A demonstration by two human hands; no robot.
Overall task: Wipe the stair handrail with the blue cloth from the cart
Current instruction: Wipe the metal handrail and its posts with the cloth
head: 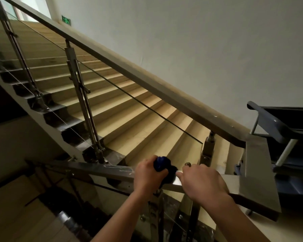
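Both hands on flat brushed-steel stair handrail [115, 172]: L hand [148, 175] clenched on bunched dark-blue cloth [162, 164], pressed to rail top; R hand [202, 183] gripping rail just beside it. Grey cart [276, 126] at right.

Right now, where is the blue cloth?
The blue cloth sits low in the middle of the head view, in the left hand's grip on the handrail, just left of the right hand.
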